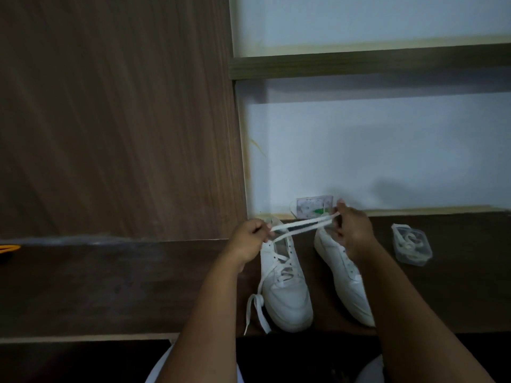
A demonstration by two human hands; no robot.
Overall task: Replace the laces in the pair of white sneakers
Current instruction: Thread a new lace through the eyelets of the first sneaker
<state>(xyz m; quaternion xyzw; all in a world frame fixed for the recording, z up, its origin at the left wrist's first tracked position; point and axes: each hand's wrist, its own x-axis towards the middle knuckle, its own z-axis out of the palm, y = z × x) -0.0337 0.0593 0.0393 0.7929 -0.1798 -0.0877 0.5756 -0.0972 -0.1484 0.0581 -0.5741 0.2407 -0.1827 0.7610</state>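
A flat white shoelace (301,226) is stretched taut between both hands above two white leather sneakers (286,283) set side by side on the dark wooden table (110,286). One end is pinched in the curled grip of the left hand (249,239), the other in the right hand (352,233). A clear plastic packet of laces (412,244) is seen at right, near the sneakers

Dark wood tabletop (116,286) seen below, brown wood-grain panel (110,120) at left. Pale wall (387,150) crossed by wooden shelf (359,64). Small printed card (309,207) propped against wall. Orange thing (9,248) cut off at left edge, can't be identified.
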